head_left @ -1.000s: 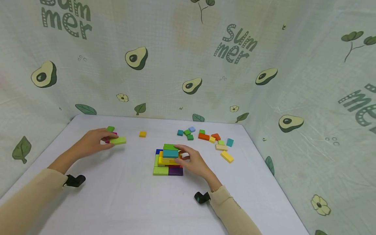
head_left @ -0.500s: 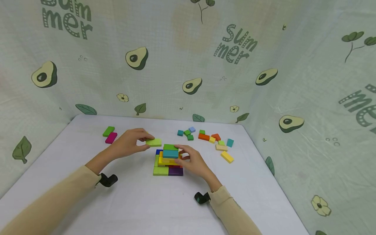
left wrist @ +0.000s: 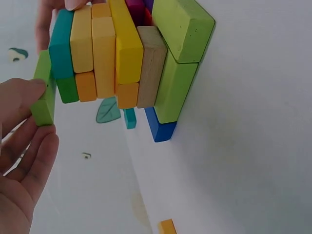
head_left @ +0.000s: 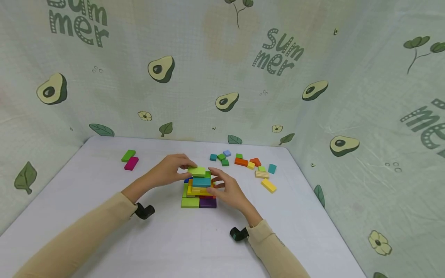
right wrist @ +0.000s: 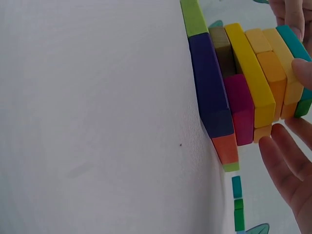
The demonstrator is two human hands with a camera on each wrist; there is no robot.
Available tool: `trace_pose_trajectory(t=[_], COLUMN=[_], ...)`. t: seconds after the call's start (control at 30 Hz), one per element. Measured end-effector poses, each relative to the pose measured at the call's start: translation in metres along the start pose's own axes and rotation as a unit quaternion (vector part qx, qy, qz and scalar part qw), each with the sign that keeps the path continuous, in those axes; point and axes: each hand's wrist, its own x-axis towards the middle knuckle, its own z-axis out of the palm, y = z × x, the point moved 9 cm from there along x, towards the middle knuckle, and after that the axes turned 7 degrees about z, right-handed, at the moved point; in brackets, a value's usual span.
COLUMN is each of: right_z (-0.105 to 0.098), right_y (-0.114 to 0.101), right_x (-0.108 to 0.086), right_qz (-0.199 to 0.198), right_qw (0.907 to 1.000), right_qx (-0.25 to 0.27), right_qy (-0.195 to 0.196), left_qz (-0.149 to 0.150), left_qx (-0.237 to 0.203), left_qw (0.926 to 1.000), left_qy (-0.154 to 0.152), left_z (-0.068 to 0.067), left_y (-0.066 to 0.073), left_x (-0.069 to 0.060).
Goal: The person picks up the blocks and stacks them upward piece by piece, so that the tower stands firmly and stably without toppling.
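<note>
My left hand [head_left: 171, 170] pinches a lime-green block [head_left: 196, 171] between thumb and fingers at the top of a stacked block tower [head_left: 190, 202]. In the left wrist view that lime block [left wrist: 45, 90] sits against the tower's upper end, by a teal block [left wrist: 61, 44] and a green one [left wrist: 67, 90]. My right hand [head_left: 228, 190] stays at the tower's right side, fingers loosely spread. In the right wrist view its thumb touches a pale yellow block [right wrist: 291, 90] near the top, and its other fingers [right wrist: 280, 151] lie close beside the lower layers. Whether these touch is unclear.
At the table's back right lie several loose blocks, among them a red-orange one [head_left: 241, 161], a ridged wooden one [head_left: 262, 174] and a yellow one [head_left: 269, 185]. Green [head_left: 128, 155] and magenta [head_left: 131, 163] blocks lie at the left. A printed cloth [head_left: 194, 96] hangs behind the white table [head_left: 156, 239].
My left hand has carried the lime-green block rightward from beside the magenta block to the tower's top. My right hand has stayed at the tower's right side.
</note>
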Motion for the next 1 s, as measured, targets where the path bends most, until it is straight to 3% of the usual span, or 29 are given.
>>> trace_pose_trajectory(t=[0.37,1.0], right_z=[0.0,0.001], right_y=[-0.001,-0.001], right_x=[0.001,0.0], right_qz=[-0.008,-0.019], right_qw=[1.0,0.9998], right_qx=[-0.001,-0.004], right_qy=[0.0,-0.001], left_qz=[-0.004,-0.021], left_qx=[-0.011,-0.059], left_qw=[0.9999,0.998], left_qy=[-0.008,-0.01], left_z=[0.013,0.02], left_y=[-0.001,-0.005], left_x=[0.006,0.008])
